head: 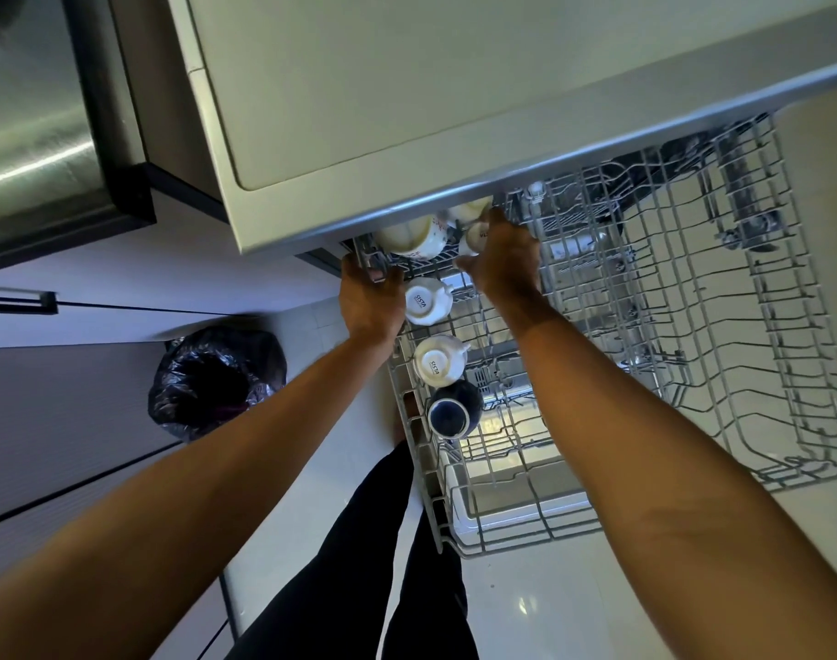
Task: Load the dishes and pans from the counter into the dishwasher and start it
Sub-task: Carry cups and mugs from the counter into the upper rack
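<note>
Left hand [371, 302] grips the wire rack [692, 288] by its rim. Right hand [504, 259] curls round a small white cup [474, 239]. Beside the left hand, an upturned cup [428, 302] reads "SISTA", as does its neighbour cup [440, 362].

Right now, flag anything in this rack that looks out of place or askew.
Nothing looks spilled or broken. The white cups and dark blue cup sit base up in the rack. Only the cream mug at the back looks tilted.
</note>
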Available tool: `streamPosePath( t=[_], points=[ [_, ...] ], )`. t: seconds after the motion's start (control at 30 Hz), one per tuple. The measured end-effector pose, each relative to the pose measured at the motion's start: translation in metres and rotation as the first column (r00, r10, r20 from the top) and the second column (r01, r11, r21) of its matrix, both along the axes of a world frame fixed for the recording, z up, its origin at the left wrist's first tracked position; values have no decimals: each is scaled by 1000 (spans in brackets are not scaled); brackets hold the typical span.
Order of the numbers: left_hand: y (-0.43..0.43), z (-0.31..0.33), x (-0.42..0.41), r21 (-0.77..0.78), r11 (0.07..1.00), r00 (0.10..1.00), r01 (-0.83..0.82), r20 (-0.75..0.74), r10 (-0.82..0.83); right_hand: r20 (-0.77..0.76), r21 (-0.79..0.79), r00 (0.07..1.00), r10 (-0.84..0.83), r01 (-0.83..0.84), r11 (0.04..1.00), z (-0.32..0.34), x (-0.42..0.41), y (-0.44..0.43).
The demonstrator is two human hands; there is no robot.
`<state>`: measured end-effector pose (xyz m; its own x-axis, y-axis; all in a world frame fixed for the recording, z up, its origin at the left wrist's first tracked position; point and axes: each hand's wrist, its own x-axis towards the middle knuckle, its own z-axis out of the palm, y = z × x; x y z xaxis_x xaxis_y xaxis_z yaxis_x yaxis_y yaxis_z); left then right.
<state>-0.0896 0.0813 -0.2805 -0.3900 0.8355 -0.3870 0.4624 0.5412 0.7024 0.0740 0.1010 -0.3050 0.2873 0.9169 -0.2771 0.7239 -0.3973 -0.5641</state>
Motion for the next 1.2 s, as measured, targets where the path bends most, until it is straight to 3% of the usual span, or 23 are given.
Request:
streamPosePath(
  t=[0.17, 0.33, 0.5, 0.63, 0.77, 0.93, 1.1, 1.2],
  points=[
    [0, 2, -3, -13, 1000, 1000, -5, -7, 5, -56, 40, 998, -23, 25, 999, -4, -3, -7],
    [-1, 9, -5, -35, 997, 997, 65, -37, -66, -181, 172, 975, -126, 158, 972, 4, 2, -30],
    [-17, 33, -11, -45, 995, 995, 93, 42, -91, -270, -45, 938, -217, 213, 976, 24, 14, -62],
    [-39, 59, -43, 13, 995, 990, 96, 101, -97, -305, -19, 932, -199, 202, 979, 59, 12, -85],
    [-59, 101, -91, 101, 989, 989, 111, 90, -121, -336, 62, 941, -36, 60, 996, 116, -22, -95],
    [-62, 165, -172, 300, 938, 984, 172, -93, -150, -302, 217, 925, 230, -168, 962, 192, -113, -89],
    [-45, 224, -282, 469, 881, 988, 71, -152, 1, -203, 373, 808, 553, -459, 807, 266, -236, -59],
    [-27, 244, -352, 520, 853, 978, 48, -197, 64, -133, 394, 757, 640, -552, 735, 294, -307, -27]
  ],
)
